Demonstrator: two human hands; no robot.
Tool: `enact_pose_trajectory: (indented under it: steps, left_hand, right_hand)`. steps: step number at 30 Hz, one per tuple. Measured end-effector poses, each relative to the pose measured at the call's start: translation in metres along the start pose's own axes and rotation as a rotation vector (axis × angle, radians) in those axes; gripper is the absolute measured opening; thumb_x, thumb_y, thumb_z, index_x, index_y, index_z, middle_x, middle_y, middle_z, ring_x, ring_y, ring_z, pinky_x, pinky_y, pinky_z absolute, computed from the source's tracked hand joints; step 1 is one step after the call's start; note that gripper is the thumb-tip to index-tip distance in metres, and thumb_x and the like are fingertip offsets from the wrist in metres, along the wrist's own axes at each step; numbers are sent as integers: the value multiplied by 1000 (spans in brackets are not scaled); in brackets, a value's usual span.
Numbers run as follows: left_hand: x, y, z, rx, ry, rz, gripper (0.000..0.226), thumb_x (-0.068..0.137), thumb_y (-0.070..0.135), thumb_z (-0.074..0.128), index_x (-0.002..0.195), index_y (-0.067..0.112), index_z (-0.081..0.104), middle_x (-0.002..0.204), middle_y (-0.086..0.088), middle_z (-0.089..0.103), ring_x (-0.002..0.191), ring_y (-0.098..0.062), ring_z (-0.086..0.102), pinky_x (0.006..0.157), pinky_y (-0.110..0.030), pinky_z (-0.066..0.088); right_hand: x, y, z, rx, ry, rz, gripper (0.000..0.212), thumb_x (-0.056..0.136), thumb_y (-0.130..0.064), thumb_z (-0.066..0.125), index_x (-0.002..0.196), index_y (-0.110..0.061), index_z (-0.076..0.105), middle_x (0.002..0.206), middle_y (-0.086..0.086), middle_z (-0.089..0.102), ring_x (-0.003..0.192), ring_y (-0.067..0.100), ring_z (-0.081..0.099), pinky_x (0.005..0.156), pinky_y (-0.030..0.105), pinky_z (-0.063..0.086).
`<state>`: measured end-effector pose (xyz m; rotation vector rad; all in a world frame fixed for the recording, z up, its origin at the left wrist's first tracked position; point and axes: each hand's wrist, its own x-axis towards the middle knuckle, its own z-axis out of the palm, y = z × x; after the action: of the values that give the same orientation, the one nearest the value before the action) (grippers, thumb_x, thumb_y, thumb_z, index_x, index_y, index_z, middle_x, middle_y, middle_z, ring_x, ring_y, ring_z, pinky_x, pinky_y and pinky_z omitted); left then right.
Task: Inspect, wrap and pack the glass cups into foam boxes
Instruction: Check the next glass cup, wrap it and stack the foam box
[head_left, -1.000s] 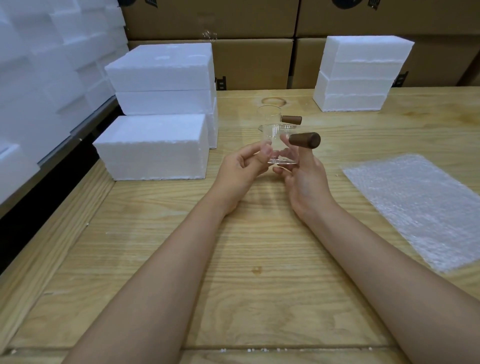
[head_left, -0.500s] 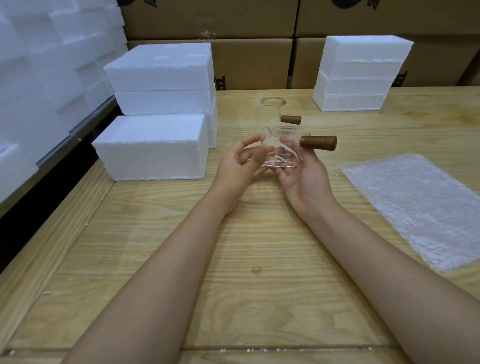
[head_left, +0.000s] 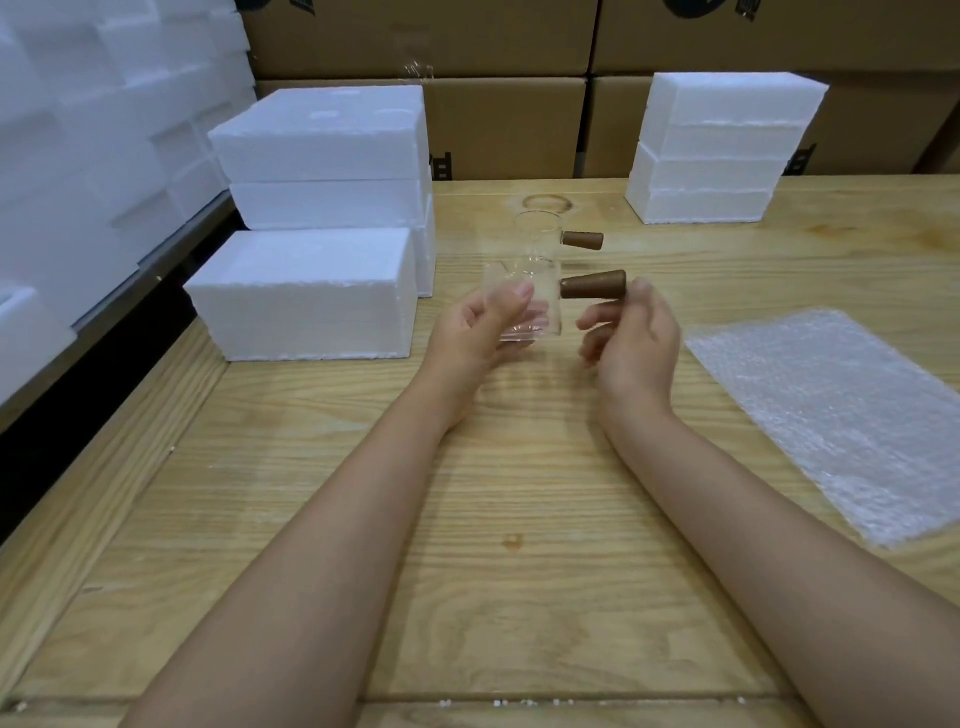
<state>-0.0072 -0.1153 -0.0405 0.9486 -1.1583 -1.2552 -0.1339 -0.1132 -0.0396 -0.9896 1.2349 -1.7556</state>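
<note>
A clear glass cup (head_left: 524, 306) with a brown wooden side handle (head_left: 592, 284) is held above the table. My left hand (head_left: 480, 332) grips its body, thumb on the near wall. The handle points right. My right hand (head_left: 636, 338) hovers just right of the handle, fingers apart, thumb close to the handle's end; I cannot tell if it touches. A second glass cup (head_left: 537, 236) with the same kind of handle stands upright on the table behind. A sheet of bubble wrap (head_left: 841, 415) lies flat to the right.
White foam boxes (head_left: 322, 135) are stacked at the left, one more (head_left: 306, 293) in front of them. Another foam stack (head_left: 722, 150) stands at the back right. Cardboard cartons (head_left: 509, 119) line the back. More foam (head_left: 78, 130) fills the left side beyond the wooden table (head_left: 519, 519).
The cup has shifted left from my right hand into my left hand, and its handle has swung to point right. My right hand has let go and drawn slightly away.
</note>
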Motion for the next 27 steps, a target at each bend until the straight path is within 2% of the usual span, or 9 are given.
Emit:
enact_pose_trajectory:
  steps: [2, 4, 6, 9, 13, 18, 22, 25, 27]
  left_hand:
    - [1, 0, 0, -2, 12, -22, 37, 75, 43, 63, 97, 13, 65, 84, -4, 75, 84, -25, 73, 76, -33, 59]
    - [0, 0, 0, -6, -17, -52, 40, 74, 44, 63, 95, 10, 64, 76, -6, 74, 73, -28, 73, 69, -35, 60]
    - [-2, 2, 0, 0, -52, -80, 43, 74, 45, 63, 95, 7, 63, 73, -9, 73, 67, -28, 72, 61, -32, 60]
    - [-3, 4, -1, 11, -97, -97, 45, 75, 45, 61, 97, 5, 62, 77, -11, 72, 68, -28, 72, 61, -30, 59]
    - [-5, 3, -1, 45, -163, -65, 31, 80, 33, 70, 100, 11, 63, 92, -8, 73, 81, -24, 72, 75, -31, 59]
    - [-7, 1, 0, 54, -234, 1, 55, 72, 19, 72, 122, 21, 49, 120, -5, 64, 109, -19, 65, 91, -32, 54]
    - [-7, 0, -2, 108, -245, 58, 70, 65, 12, 80, 123, 28, 46, 131, 0, 56, 123, -18, 55, 102, -37, 48]
    - [-7, 0, -2, 97, -212, 47, 67, 63, 15, 81, 121, 30, 50, 128, -1, 53, 117, -18, 60, 93, -33, 53]
    - [-6, 0, -2, 116, -194, 18, 58, 73, 15, 78, 124, 27, 52, 120, -4, 55, 110, -17, 65, 85, -26, 54]
  right_hand:
    - [2, -3, -7, 8, 15, -123, 39, 101, -43, 29, 82, -22, 57, 61, -1, 52, 50, 8, 44, 49, 21, 35]
    - [-1, -5, -9, -53, -60, -259, 34, 95, -48, 35, 81, -26, 56, 65, -6, 55, 59, 9, 50, 56, 24, 40]
    - [-6, -5, -6, -179, -139, -375, 20, 95, -39, 46, 79, -29, 53, 65, -17, 62, 65, 3, 59, 62, 18, 43]
    - [-5, -3, -5, -264, -137, -427, 24, 98, -24, 48, 74, -29, 45, 61, -28, 60, 68, -5, 63, 61, 6, 40]
    - [0, -4, -6, -230, -76, -375, 26, 100, -24, 44, 75, -18, 49, 60, -12, 59, 67, -5, 64, 62, 9, 43]
    - [6, -5, -5, -118, 1, -133, 31, 99, -28, 44, 72, -18, 53, 65, -4, 62, 57, 8, 54, 64, 34, 43]
    - [8, -3, -4, -34, 22, 16, 34, 100, -27, 43, 68, -16, 51, 47, -13, 55, 43, 8, 40, 49, 27, 32]
    - [8, -4, -4, -58, 17, -7, 33, 99, -28, 45, 69, -16, 50, 52, -10, 57, 46, 10, 43, 51, 29, 35]
    - [6, -5, -4, -95, 10, -79, 31, 98, -28, 46, 70, -16, 48, 60, -6, 61, 52, 10, 49, 58, 32, 39]
